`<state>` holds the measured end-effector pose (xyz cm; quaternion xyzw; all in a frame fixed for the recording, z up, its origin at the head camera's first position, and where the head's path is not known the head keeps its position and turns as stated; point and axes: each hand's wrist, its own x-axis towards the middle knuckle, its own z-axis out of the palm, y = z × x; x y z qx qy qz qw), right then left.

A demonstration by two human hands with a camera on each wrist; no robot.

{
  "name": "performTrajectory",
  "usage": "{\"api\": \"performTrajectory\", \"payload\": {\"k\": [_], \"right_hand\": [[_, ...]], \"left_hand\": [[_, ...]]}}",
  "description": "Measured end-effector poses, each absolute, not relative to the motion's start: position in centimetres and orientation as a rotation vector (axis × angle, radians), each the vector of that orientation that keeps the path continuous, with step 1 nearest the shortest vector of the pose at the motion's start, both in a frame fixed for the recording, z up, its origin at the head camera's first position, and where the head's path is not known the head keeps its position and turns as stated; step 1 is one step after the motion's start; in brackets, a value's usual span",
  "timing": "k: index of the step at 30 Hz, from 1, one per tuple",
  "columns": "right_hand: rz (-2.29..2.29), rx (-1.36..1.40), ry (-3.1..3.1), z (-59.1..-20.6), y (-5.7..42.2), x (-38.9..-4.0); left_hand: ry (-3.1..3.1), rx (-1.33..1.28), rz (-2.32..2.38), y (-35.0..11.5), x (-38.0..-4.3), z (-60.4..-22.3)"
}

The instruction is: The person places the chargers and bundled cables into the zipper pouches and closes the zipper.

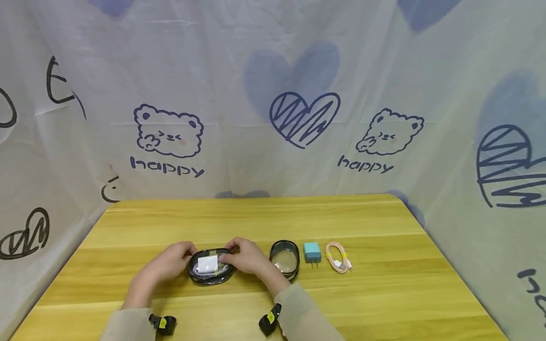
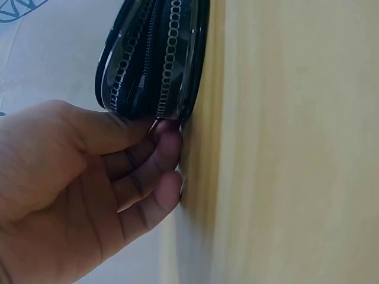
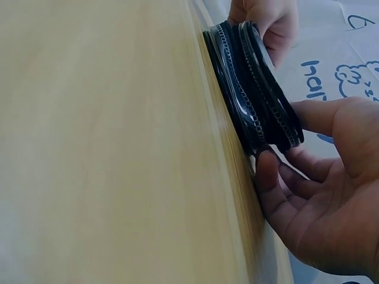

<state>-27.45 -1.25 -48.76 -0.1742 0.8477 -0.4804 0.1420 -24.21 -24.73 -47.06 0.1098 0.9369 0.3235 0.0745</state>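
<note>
An oval see-through zip pouch with black trim lies on the wooden table, left of centre. Through its clear top a white block shows inside. My left hand pinches the pouch's left end, the thumb at the upper edge and fingers curled low against the side. At the other end my right hand grips it, thumb over the top rim and fingers underneath. Both wrist views show the zip and chain-patterned trim along the pouch's side.
Just right of my right hand is a second black-rimmed clear pouch, partly behind the wrist. Beyond it lie a blue plug-in charger and a coiled pink cable with yellow ties. A patterned white cloth hangs behind the table.
</note>
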Motion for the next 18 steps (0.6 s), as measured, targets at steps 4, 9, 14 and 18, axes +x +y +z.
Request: {"api": "performTrajectory", "payload": {"k": [4, 9, 14, 18], "right_hand": [[-1.377, -0.507, 2.477, -48.83, -1.26, -27.3], [-1.338, -0.519, 2.518, -48.83, -1.36, -27.29], [-1.361, -0.478, 2.492, -48.84, -1.33, -27.26], [-1.412, -0.437, 2.449, -48.95, -1.11, -27.27]], "left_hand": [[2.831, 0.337, 0.963, -24.71, -24.09, -47.06], [2.855, 0.326, 0.945, -24.79, -23.95, -47.04], [2.875, 0.312, 0.912, -24.74, -23.96, -46.84], [2.91, 0.318, 0.863, -24.68, -23.96, -46.5]]}}
